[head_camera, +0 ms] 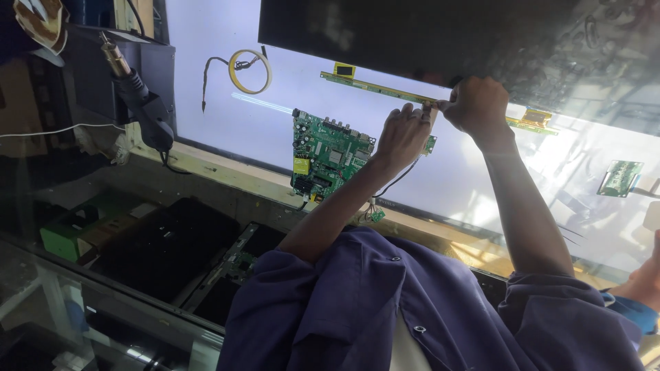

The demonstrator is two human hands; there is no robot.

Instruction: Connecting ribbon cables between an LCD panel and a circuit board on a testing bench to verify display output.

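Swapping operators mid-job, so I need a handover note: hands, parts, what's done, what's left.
Right hand: closed, pinching the narrow strip board at the dark panel edge.
Left hand: fingertips on the same spot, grip unclear.
Parts: green main board lies on the lit white sheet, wires trailing; tape roll further left; small green board at right.
Done: cannot tell.
Left: strip board is still along the panel edge, both hands on it.
Another person's hand is at the right edge.

Both arms reach forward — left hand [402,134] and right hand [476,103] curled, fingertips pinched close together.
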